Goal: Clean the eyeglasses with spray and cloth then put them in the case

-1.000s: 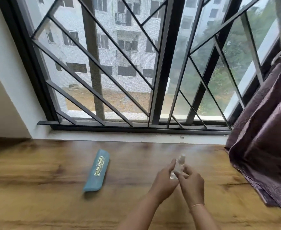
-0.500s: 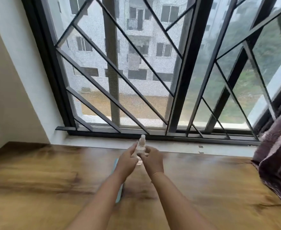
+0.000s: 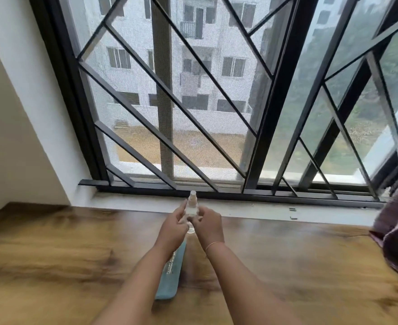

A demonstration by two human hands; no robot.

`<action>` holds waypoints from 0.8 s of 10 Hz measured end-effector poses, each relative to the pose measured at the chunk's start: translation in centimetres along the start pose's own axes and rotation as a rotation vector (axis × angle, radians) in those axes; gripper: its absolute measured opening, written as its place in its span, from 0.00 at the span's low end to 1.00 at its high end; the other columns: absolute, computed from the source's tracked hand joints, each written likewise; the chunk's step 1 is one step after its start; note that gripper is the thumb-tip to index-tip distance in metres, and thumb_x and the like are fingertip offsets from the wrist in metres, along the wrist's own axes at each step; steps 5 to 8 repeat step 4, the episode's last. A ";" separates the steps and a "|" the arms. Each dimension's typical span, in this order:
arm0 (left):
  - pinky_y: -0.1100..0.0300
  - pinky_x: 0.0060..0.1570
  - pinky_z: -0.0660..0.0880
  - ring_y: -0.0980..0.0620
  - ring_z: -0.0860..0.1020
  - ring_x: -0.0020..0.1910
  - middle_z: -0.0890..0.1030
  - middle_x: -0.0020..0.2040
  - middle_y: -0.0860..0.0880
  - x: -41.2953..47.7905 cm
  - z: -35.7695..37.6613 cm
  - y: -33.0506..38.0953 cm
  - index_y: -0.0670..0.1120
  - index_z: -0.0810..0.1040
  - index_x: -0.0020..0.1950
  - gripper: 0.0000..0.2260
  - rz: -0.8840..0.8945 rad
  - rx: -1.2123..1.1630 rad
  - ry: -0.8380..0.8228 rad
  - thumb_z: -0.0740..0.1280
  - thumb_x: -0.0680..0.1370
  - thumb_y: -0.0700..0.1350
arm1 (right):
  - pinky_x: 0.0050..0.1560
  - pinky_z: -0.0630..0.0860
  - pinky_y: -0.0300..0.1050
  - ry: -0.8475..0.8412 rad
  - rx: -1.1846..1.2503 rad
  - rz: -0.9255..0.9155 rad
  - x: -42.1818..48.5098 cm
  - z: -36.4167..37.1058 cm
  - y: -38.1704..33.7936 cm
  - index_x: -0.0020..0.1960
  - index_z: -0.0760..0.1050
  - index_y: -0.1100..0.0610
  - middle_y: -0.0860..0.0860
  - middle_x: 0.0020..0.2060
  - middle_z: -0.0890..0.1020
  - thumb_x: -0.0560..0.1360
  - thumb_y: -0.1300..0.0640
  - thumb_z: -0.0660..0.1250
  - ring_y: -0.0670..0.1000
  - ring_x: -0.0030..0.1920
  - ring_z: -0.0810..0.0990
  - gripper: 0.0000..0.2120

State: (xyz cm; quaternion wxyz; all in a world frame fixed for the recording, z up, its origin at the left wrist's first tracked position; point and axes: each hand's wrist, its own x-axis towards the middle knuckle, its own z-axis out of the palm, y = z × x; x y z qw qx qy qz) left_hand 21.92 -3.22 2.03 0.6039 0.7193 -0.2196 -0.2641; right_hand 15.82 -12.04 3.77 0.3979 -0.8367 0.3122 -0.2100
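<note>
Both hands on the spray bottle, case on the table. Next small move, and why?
Probably shift the spray bottle into one hand alone. The left hand and right hand both pinch it, upright above the table, so neither is free. The blue case lies under the left forearm, and no glasses or cloth are in view; a free hand would be needed to fetch them.

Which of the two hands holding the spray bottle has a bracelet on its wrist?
The right hand: a thin bracelet circles its wrist, while the wrist of the left hand is bare. Both grip the clear spray bottle.
</note>
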 end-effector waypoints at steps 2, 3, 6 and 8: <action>0.68 0.52 0.69 0.68 0.72 0.54 0.76 0.62 0.56 -0.5 0.1 0.1 0.53 0.64 0.72 0.33 0.016 0.020 0.008 0.58 0.71 0.29 | 0.31 0.66 0.35 0.006 0.003 -0.019 -0.1 0.5 0.5 0.44 0.78 0.59 0.56 0.36 0.82 0.70 0.59 0.67 0.52 0.35 0.76 0.05; 0.69 0.49 0.69 0.68 0.73 0.51 0.74 0.63 0.58 -0.7 0.1 0.1 0.53 0.63 0.72 0.32 0.025 0.032 0.012 0.58 0.72 0.29 | 0.34 0.67 0.41 -0.016 -0.027 -0.015 0.0 0.7 0.7 0.44 0.77 0.60 0.57 0.36 0.82 0.71 0.58 0.66 0.55 0.37 0.78 0.06; 0.63 0.52 0.70 0.56 0.74 0.59 0.69 0.69 0.53 -1.0 0.4 0.5 0.52 0.61 0.73 0.31 0.044 0.031 0.067 0.58 0.73 0.30 | 0.36 0.67 0.46 -0.027 -0.068 -0.032 -0.2 0.5 0.8 0.42 0.71 0.60 0.59 0.38 0.81 0.72 0.57 0.64 0.58 0.40 0.78 0.07; 0.63 0.52 0.70 0.56 0.74 0.59 0.69 0.69 0.53 -1.0 0.4 0.5 0.52 0.61 0.73 0.31 0.044 0.031 0.067 0.58 0.73 0.30 | 0.36 0.67 0.46 -0.027 -0.068 -0.032 -0.2 0.5 0.8 0.42 0.71 0.60 0.59 0.38 0.81 0.72 0.57 0.64 0.58 0.40 0.78 0.07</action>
